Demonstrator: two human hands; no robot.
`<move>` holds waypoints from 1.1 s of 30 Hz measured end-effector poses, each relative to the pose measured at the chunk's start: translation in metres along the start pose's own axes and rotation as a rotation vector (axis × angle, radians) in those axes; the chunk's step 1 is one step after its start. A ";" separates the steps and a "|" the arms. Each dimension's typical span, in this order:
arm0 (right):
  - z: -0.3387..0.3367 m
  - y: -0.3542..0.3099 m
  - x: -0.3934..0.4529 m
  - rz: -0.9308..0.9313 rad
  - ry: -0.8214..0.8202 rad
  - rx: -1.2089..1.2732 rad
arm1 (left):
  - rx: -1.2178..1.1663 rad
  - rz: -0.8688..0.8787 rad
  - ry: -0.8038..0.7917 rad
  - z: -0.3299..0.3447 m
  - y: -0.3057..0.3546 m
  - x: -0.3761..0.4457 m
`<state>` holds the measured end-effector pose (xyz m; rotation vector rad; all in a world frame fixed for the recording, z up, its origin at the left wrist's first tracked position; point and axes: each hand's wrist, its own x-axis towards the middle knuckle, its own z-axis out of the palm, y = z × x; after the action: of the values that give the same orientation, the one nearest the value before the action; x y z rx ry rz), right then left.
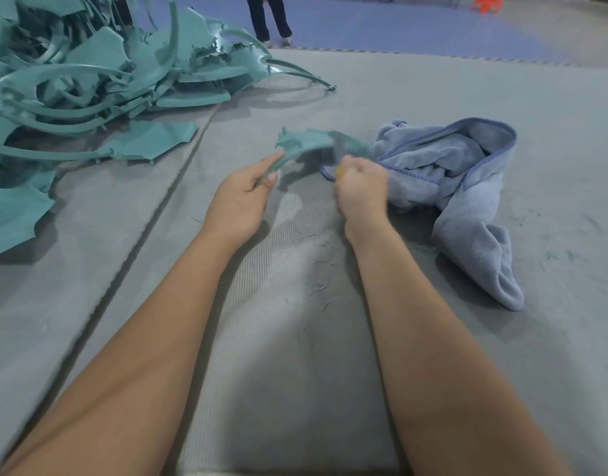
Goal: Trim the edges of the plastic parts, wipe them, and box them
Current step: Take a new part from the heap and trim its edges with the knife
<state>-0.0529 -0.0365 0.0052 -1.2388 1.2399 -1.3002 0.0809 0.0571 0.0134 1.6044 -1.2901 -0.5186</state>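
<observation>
A teal plastic part (306,142) with a ragged edge is held just above the grey mat. My left hand (247,194) pinches its near end between thumb and fingers. My right hand (361,187) is curled into a fist at the part's blurred right end; a small yellowish thing shows inside the fist, too hidden to name. A crumpled blue towel (460,180) lies on the mat right beside my right hand. No box is in view.
A big heap of teal plastic parts and curved strips (89,80) fills the far left of the grey foam mat (295,338). Thin teal shavings are scattered near my right wrist. A person's legs (268,18) stand at the back on the blue floor.
</observation>
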 end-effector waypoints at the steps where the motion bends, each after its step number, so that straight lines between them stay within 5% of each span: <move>1: 0.001 -0.001 -0.003 -0.025 -0.030 -0.074 | 0.013 -0.004 -0.004 0.001 0.000 0.000; 9: -0.008 -0.008 -0.018 -0.082 -0.341 -0.057 | 0.085 0.034 -0.011 0.003 -0.001 0.001; 15: -0.020 -0.018 -0.025 0.043 -0.194 0.282 | 0.144 -0.057 0.137 0.004 -0.007 0.001; 19: -0.012 -0.021 -0.033 -0.012 -0.251 0.259 | 0.003 -0.145 0.219 0.004 0.000 0.004; 24: 0.002 -0.026 -0.038 0.045 -0.351 0.190 | -0.561 -0.360 0.071 0.000 0.012 0.012; 33: -0.007 -0.022 -0.040 0.025 -0.518 0.073 | -0.377 -0.157 -0.217 0.000 0.012 0.000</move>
<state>-0.0566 0.0047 0.0244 -1.3882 0.8254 -0.9139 0.0749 0.0576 0.0237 1.3628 -1.1428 -0.9949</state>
